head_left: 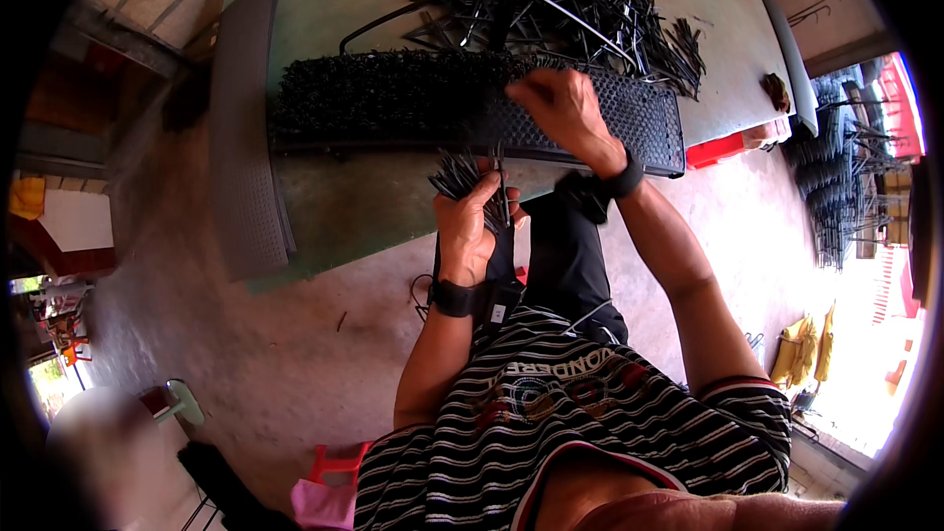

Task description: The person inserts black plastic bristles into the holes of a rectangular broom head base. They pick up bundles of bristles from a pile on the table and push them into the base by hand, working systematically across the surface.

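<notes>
A long black perforated panel (647, 128) lies across the table in front of me. Short black strips (379, 98) stand densely out of its left and middle part, while the holes at its right end show bare. My left hand (464, 228), just below the panel's near edge, is closed round a bundle of thin black strips (454, 175). Over the panel, where the strips give way to bare holes, my right hand (570, 110) hovers with fingers pinched together. Whatever is between those fingertips, if anything, is too small and blurred to tell.
Behind the panel lies a big heap of loose black strips (600, 20), with a thin metal frame (560, 12) in front. Grey perforated sheets (241, 138) cover the left end of the green table (324, 241). Dark racks (831, 187) are stacked at the right. A red stool (334, 467) stands behind me.
</notes>
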Demonstrator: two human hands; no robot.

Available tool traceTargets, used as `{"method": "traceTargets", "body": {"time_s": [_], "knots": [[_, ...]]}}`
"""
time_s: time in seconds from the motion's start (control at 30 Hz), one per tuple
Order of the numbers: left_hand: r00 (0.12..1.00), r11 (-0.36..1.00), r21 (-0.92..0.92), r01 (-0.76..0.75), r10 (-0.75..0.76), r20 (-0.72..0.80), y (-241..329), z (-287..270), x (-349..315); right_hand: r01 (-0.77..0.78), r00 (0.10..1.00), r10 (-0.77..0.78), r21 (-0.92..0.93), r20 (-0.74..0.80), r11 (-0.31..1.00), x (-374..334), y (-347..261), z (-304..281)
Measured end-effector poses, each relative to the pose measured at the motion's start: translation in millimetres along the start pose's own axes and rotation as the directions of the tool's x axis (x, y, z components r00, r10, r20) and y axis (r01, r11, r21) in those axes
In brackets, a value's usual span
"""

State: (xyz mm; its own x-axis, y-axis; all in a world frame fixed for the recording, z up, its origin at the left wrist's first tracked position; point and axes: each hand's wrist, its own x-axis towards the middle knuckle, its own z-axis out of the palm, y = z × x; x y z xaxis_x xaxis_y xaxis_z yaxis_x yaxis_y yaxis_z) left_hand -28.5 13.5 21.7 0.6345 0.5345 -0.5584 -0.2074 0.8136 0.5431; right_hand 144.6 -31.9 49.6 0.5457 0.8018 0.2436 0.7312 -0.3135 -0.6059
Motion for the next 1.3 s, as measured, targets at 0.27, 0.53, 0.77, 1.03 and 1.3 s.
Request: {"method": "traceTargets", "body": {"time_s": [0.27,0.53,0.77,1.03,1.3], "knots": [[0.999,0.988,0.154,-0.032,0.027,0.034,-6.3,2.3,1.9,-0.261,0.934,0.357,0.647,-0.019,0.716,-28.2,-13.7,4.0],[0.989,0.985,0.123,-0.122,0.11,0.102,-12.6,-10.1,6.8,0.104,0.893,0.066,0.349,-0.444,0.931,-4.9,-6.3,24.7],[0.998,0.993,0.1,-0.059,0.056,0.041,-3.4,-8.1,0.9,0.221,0.938,-0.229,-0.061,-0.261,0.973,-3.9,4.9,27.0],[0.994,0.992,0.084,-0.098,0.093,0.064,-8.5,-7.4,3.8,-0.026,0.992,0.021,0.045,0.127,0.999,-23.5,-18.3,9.9],[0.995,0.989,0.116,-0.092,0.088,0.038,-11.4,-0.6,-1.6,-0.086,0.927,0.284,0.599,-0.245,0.796,-25.1,-26.3,3.3]]}}
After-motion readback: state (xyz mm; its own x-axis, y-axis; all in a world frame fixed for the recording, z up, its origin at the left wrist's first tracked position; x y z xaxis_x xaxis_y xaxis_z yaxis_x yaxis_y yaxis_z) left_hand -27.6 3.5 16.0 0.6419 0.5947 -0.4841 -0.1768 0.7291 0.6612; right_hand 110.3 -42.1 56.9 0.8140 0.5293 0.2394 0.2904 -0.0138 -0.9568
